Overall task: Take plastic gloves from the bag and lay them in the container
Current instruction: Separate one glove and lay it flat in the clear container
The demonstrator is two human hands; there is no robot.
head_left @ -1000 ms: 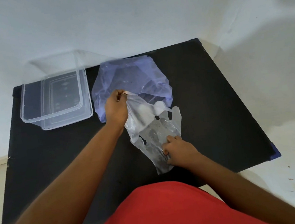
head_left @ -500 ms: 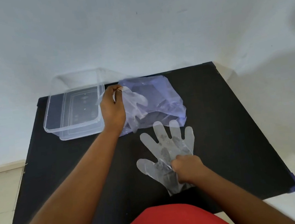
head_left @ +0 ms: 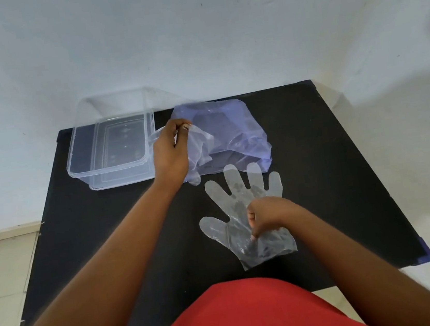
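Observation:
A clear plastic container [head_left: 113, 170] stands at the back left of the black table [head_left: 332, 175], with nothing seen inside. Right of it lies a crumpled bluish plastic bag [head_left: 232, 133]. My left hand [head_left: 170, 152] pinches a clear plastic glove [head_left: 198, 148] between the container's right rim and the bag; the glove hangs down over the bag. A second clear glove [head_left: 236, 201] lies flat on the table, fingers spread and pointing away from me. My right hand [head_left: 267, 214] is closed on this glove's palm and cuff.
A white wall rises just behind the table. The table's right edge [head_left: 391, 195] and a blue corner cap [head_left: 425, 256] border a pale floor. My red shirt [head_left: 254, 317] fills the bottom of the view.
The two gloves, held together a second ago, have come apart. My left hand carried one up and left toward the container; my right hand laid the other flat on the table.

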